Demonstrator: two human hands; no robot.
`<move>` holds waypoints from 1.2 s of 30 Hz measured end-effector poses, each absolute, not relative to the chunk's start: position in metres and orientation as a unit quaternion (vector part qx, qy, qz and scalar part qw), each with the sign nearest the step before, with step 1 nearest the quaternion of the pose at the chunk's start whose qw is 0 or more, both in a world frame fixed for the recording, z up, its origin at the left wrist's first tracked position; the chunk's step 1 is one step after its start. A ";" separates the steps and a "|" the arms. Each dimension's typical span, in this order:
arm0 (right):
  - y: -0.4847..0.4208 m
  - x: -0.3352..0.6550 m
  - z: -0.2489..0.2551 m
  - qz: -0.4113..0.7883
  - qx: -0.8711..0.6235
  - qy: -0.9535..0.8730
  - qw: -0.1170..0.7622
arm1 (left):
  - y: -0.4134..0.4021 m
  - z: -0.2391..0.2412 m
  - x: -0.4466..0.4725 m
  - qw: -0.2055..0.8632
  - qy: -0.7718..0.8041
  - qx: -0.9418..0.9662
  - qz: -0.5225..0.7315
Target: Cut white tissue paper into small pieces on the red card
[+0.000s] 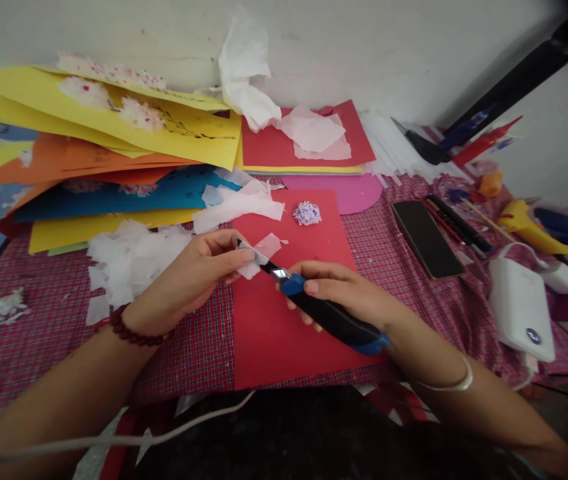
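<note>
My left hand (204,267) pinches a small piece of white tissue paper (250,268) around the dark blade of a utility knife. My right hand (347,290) is wrapped round the black and blue handle of that utility knife (331,321), its blade pointing left. Both hands are above a red paper sheet (269,333). On the sheet sit a fluffy white paper flower with purple specks (307,213) and a loose tissue scrap (271,245). A heap of torn white tissue pieces (131,257) lies left of my left hand.
Decorated yellow cards (189,140) are stacked with orange and blue ones at back left. Tissue lies on a red card (359,143) behind. At right are a phone (427,239), pens, a yellow glue gun (529,227) and a white power bank (521,310). A cable (199,427) crosses in front.
</note>
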State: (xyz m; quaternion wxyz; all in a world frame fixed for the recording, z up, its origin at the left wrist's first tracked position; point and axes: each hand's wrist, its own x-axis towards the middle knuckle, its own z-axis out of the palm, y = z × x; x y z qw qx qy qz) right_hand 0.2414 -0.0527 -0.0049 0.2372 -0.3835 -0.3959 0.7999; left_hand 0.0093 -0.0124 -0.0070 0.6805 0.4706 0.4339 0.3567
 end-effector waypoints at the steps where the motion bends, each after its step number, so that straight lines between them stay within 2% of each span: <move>1: -0.053 0.242 -0.005 0.799 -0.385 -0.394 0.239 | -0.012 -0.008 0.009 0.674 0.442 0.469 0.362; 16: -0.054 0.235 -0.008 0.807 -0.384 -0.367 0.260 | -0.011 -0.013 0.014 0.713 0.407 0.403 0.405; 28: -0.054 0.231 -0.011 0.815 -0.368 -0.352 0.277 | -0.015 -0.025 0.015 0.720 0.409 0.425 0.366; 36: -0.055 0.231 -0.013 0.818 -0.362 -0.347 0.281 | -0.011 -0.015 0.012 0.717 0.403 0.401 0.403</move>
